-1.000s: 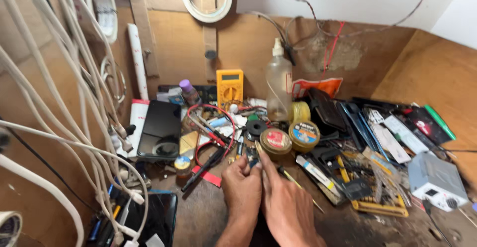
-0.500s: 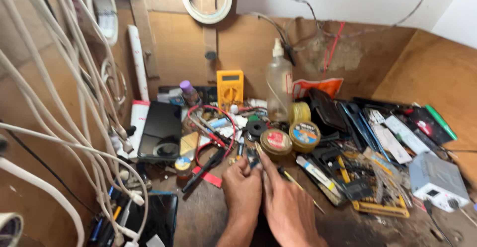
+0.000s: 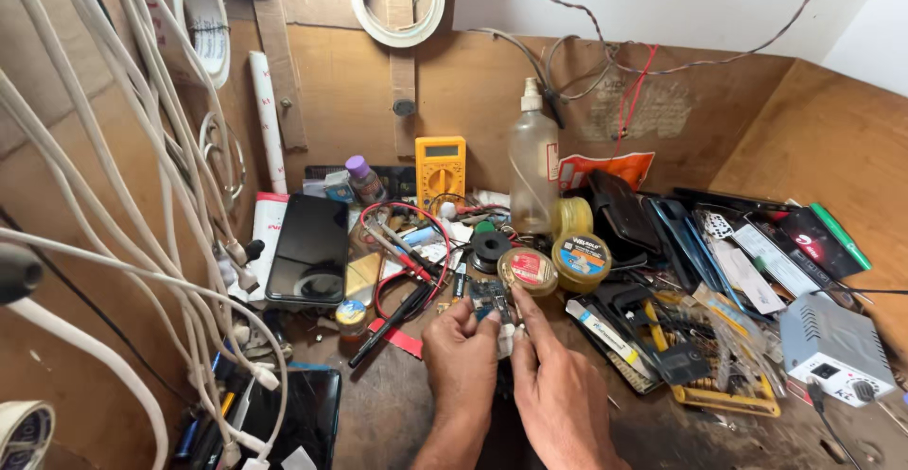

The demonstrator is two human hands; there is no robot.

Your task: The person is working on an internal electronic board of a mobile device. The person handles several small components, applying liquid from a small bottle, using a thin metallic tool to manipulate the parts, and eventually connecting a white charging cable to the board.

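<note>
My left hand point(image 3: 461, 356) and my right hand point(image 3: 558, 390) meet at the front middle of a cluttered wooden bench. Between the fingertips of both hands sits a small dark circuit board point(image 3: 489, 297), held just above the bench top. A small white piece shows under the board near my right thumb. Right behind the board lie a round red-lidded tin point(image 3: 528, 269) and a blue-labelled tin point(image 3: 581, 257). Red and black multimeter probes point(image 3: 397, 309) lie just left of my left hand.
A yellow multimeter point(image 3: 440, 169), a clear squeeze bottle point(image 3: 534, 163) and a black phone point(image 3: 308, 248) stand behind. White cables point(image 3: 142, 196) hang along the left wall. A white power box point(image 3: 832, 347) and flat packages lie at the right. Another dark phone point(image 3: 298, 413) lies front left.
My hands have stayed in place, with the fingers shifting slightly on the small board. Nothing else has moved.
</note>
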